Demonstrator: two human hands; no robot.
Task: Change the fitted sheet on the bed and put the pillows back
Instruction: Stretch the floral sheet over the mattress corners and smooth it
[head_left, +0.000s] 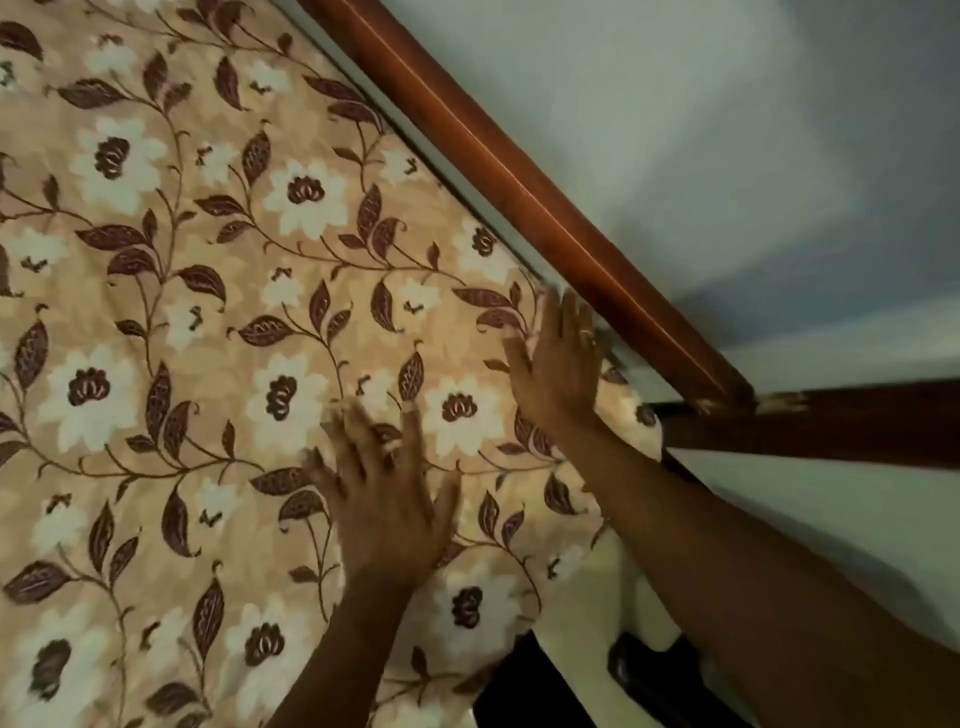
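Note:
A tan fitted sheet with white flowers and dark brown leaves covers the mattress and fills the left and middle of the view. My left hand lies flat on it with fingers spread, blurred by motion. My right hand is also flat and open, wearing a ring, pressed on the sheet near the mattress corner beside the wooden bed frame. Neither hand holds anything. No pillows are in view.
The brown wooden frame rail runs diagonally from top centre to the corner at right, where a second dark rail meets it. A pale wall lies beyond. A dark object shows below the mattress edge at bottom right.

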